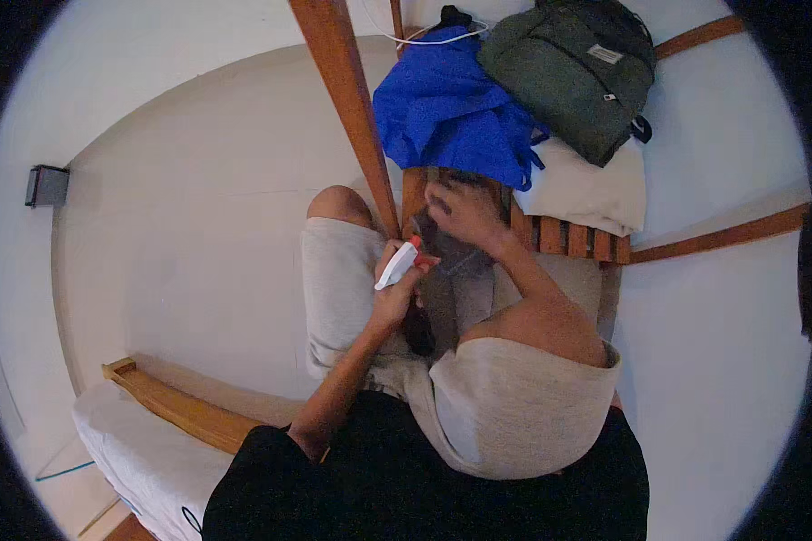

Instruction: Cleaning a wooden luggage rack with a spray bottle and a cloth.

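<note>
My left hand [398, 284] is closed around the neck of a spray bottle, whose white and red trigger head [399, 262] points away from me. The dark bottle body [419, 331] hangs below the hand, between my knees. My right hand [463, 211] is a little farther off, blurred, over a dark, partly see-through thing [457, 253] that I cannot name; whether the fingers hold any of it cannot be told. Just beyond that hand lies a blue fabric bag [453, 108] on a slatted wooden bench [578, 240].
A dark green backpack [572, 74] leans over folded cream cloth [585, 186] on the bench. A slanting wooden post [352, 101] rises beside my left knee. A white cable [426, 42] lies near the blue bag. Behind at left is a wooden rail [189, 412] beside white bedding [142, 453].
</note>
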A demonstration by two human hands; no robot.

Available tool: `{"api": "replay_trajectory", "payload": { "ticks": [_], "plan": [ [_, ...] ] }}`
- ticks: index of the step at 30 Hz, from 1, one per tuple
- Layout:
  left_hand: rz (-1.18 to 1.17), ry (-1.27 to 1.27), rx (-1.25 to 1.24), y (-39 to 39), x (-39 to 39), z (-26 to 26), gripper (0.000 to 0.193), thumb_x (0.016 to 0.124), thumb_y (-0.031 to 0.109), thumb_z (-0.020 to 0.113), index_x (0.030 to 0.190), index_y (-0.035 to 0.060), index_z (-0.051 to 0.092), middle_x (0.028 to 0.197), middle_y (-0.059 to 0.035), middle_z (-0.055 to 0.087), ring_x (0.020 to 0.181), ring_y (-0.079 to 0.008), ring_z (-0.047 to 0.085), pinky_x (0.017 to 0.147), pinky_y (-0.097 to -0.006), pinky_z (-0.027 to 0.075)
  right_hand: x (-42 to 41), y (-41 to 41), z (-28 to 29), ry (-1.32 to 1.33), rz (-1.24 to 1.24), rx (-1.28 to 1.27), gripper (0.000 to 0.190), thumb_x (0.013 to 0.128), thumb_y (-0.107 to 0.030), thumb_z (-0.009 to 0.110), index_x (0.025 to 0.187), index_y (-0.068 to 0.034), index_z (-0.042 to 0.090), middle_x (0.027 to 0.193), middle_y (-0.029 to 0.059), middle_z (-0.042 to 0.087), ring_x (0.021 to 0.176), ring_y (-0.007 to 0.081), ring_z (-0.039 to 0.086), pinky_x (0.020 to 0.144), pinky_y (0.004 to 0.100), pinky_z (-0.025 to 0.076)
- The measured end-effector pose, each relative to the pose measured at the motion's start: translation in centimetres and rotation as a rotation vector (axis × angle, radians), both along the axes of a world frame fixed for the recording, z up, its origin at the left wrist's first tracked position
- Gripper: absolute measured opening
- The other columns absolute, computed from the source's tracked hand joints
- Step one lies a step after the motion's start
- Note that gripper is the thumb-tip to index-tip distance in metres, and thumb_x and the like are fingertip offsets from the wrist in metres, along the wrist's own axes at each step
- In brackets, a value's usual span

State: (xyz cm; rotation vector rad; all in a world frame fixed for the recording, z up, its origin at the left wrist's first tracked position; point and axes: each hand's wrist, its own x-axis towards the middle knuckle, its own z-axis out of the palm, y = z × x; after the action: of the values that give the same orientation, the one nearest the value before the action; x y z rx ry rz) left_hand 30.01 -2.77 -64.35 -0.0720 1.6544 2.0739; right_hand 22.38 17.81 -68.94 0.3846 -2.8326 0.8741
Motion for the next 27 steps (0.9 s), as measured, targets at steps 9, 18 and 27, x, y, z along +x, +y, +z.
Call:
{"api": "replay_trajectory", "payload": {
  "ticks": [9, 18, 27],
  "plan": [
    [0.004, 0.009, 0.048, 0.1, -0.1, -0.7, 0.025, 0.086, 0.009, 0.063, 0.101, 0.0062, 0.043, 0.1, -0.0161, 0.071, 0.047, -0.0148, 0.053, 0.039, -0.0271, 0.044, -3.6, -0.5, 0.9, 0.265, -0.226, -0.001, 0.026, 0.087, -0.029, 0.062, 0.104, -0.01, 0.067, 0.099, 0.0181, 0.067, 0.092, 0.0403, 0.063, 0.082, 0.0492, 0.049],
    [0.103, 0.037, 0.188, 0.5, 0.5, -0.7, 0.024, 0.086, 0.006, 0.062, 0.1, 0.0052, 0.043, 0.101, -0.0159, 0.071, 0.049, -0.0124, 0.052, 0.043, -0.0276, 0.046, 2.7, -0.9, 2.3, -0.107, 0.218, -0.157, 0.024, 0.087, -0.025, 0.06, 0.106, -0.01, 0.064, 0.092, 0.0177, 0.066, 0.085, 0.0388, 0.066, 0.072, 0.0512, 0.052],
    [-0.002, -0.005, 0.217, 0.6, 1.3, -0.9, 0.025, 0.084, 0.007, 0.064, 0.1, 0.0045, 0.043, 0.102, -0.0167, 0.071, 0.051, -0.0124, 0.052, 0.045, -0.0282, 0.047, -9.8, -2.4, -2.4, 0.407, -0.069, -0.14, 0.016, 0.091, -0.023, 0.058, 0.101, -0.01, 0.061, 0.088, 0.019, 0.064, 0.081, 0.0396, 0.063, 0.07, 0.0519, 0.049]
  ]
}}
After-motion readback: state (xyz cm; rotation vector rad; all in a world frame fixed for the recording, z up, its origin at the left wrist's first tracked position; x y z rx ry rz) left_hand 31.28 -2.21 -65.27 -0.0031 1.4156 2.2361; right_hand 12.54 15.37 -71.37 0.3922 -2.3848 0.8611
